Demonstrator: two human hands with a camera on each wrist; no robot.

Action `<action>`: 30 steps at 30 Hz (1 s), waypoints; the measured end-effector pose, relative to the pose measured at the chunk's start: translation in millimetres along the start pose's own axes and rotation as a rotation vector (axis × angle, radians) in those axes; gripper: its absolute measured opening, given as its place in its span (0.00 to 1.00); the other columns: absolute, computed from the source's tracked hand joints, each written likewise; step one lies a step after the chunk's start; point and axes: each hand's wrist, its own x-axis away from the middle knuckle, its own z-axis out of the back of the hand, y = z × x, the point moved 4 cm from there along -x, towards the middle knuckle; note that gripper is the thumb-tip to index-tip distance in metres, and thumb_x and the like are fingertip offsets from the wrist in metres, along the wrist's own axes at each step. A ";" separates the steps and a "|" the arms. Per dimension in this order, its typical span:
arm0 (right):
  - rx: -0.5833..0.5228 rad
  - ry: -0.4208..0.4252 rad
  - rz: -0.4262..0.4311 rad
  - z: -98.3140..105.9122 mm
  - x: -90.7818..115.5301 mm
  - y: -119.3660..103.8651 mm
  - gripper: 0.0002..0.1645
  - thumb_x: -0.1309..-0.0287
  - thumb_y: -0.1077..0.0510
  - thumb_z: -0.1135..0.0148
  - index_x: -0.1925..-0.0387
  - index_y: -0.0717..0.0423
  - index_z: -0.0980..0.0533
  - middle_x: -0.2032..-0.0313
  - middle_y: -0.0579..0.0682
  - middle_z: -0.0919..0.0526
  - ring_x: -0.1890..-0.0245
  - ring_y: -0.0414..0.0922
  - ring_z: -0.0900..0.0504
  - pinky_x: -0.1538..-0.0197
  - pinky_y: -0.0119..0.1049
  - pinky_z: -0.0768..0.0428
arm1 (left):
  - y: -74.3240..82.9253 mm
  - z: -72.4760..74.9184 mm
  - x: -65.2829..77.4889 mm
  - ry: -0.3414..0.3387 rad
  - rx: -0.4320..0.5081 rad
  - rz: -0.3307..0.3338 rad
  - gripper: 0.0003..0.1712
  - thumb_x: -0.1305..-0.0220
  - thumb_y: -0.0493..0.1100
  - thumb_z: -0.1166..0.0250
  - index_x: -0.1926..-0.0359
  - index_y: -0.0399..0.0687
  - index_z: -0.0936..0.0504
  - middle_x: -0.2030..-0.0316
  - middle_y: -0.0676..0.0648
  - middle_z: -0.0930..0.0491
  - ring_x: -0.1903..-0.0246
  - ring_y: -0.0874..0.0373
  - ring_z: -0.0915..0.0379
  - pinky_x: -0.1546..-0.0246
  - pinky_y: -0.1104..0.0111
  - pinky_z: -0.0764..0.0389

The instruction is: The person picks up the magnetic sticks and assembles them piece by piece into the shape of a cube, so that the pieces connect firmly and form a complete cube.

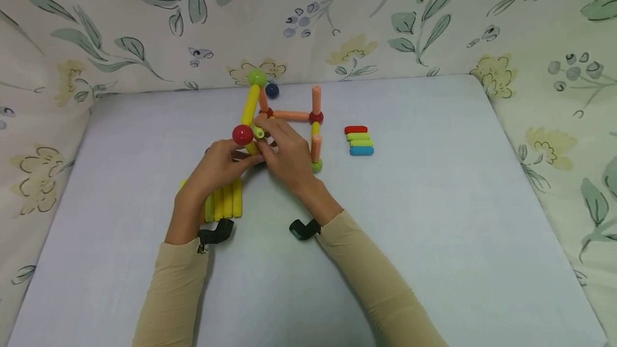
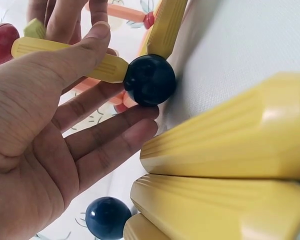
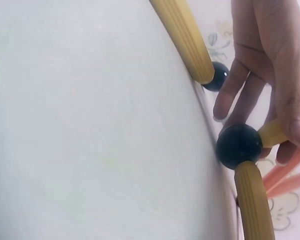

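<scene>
My left hand (image 1: 214,167) pinches a yellow stick (image 2: 110,69) between thumb and fingers. That stick joins a dark blue ball (image 2: 150,80) at its lower end and a red ball (image 1: 242,134) at its top. Another yellow stick (image 1: 250,105) runs from the red ball to a green ball (image 1: 257,77). Beside the red ball, my right hand (image 1: 291,159) pinches a short yellow-green stick (image 1: 258,131), its end facing up. Orange sticks (image 1: 291,115) and red balls (image 1: 316,117) form the frame's far side. My fingers hide part of the frame's middle.
Several yellow sticks (image 1: 227,200) lie side by side under the left forearm. A row of short red, green and blue sticks (image 1: 359,141) lies right of the frame. A dark blue ball (image 1: 272,90) is behind it. Patterned cloth (image 1: 308,20) borders the white table (image 1: 458,202).
</scene>
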 end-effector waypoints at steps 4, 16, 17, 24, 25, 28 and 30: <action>0.087 -0.033 0.015 -0.6 0.3 1.1 0.18 0.31 0.62 0.32 0.41 0.60 0.17 0.47 0.54 0.14 0.48 0.45 0.14 0.46 0.26 0.17 | -1.2 -2.5 0.2 -0.003 0.018 -0.019 0.20 0.28 0.42 0.29 0.39 0.41 0.17 0.44 0.39 0.14 0.47 0.39 0.14 0.45 0.44 0.15; 0.165 -0.107 0.022 -0.2 -4.4 2.5 0.16 0.30 0.62 0.32 0.43 0.58 0.16 0.43 0.53 0.12 0.50 0.43 0.11 0.50 0.27 0.15 | -1.1 -5.4 1.5 -0.011 0.011 0.014 0.20 0.29 0.48 0.28 0.41 0.44 0.16 0.47 0.40 0.12 0.49 0.39 0.13 0.47 0.45 0.14; 0.170 -0.109 0.026 -0.3 -4.8 2.6 0.16 0.30 0.61 0.32 0.43 0.58 0.16 0.43 0.53 0.12 0.48 0.44 0.11 0.48 0.28 0.15 | -1.3 -5.6 1.5 -0.011 0.009 0.017 0.20 0.29 0.48 0.28 0.41 0.44 0.15 0.47 0.40 0.12 0.49 0.39 0.13 0.47 0.45 0.14; 0.119 -0.135 -0.009 -0.4 -7.4 3.0 0.20 0.29 0.61 0.33 0.38 0.60 0.20 0.40 0.54 0.16 0.55 0.43 0.12 0.57 0.27 0.15 | -0.2 -4.7 2.3 -0.007 -0.002 0.010 0.22 0.29 0.48 0.28 0.39 0.45 0.17 0.46 0.40 0.13 0.49 0.40 0.13 0.47 0.45 0.14; 0.102 -0.141 -0.031 0.1 -7.2 2.7 0.22 0.29 0.62 0.33 0.36 0.60 0.22 0.38 0.54 0.18 0.56 0.43 0.12 0.58 0.28 0.15 | 0.3 -4.2 2.2 -0.007 -0.005 0.007 0.22 0.29 0.48 0.28 0.39 0.45 0.17 0.46 0.40 0.13 0.48 0.40 0.13 0.46 0.44 0.14; 0.055 -0.159 -0.111 3.0 -4.9 -1.1 0.27 0.29 0.63 0.34 0.31 0.61 0.26 0.35 0.55 0.22 0.55 0.44 0.14 0.55 0.31 0.14 | 0.6 -3.1 1.0 -0.006 -0.014 0.003 0.22 0.30 0.48 0.27 0.39 0.45 0.17 0.46 0.40 0.13 0.48 0.41 0.14 0.45 0.44 0.15; 0.019 -0.167 -0.161 5.1 -2.6 -5.4 0.29 0.29 0.65 0.35 0.30 0.61 0.28 0.34 0.56 0.24 0.53 0.46 0.14 0.52 0.34 0.13 | 1.0 -2.5 0.3 -0.010 -0.014 0.006 0.22 0.30 0.47 0.27 0.40 0.44 0.17 0.46 0.40 0.14 0.47 0.41 0.14 0.44 0.44 0.15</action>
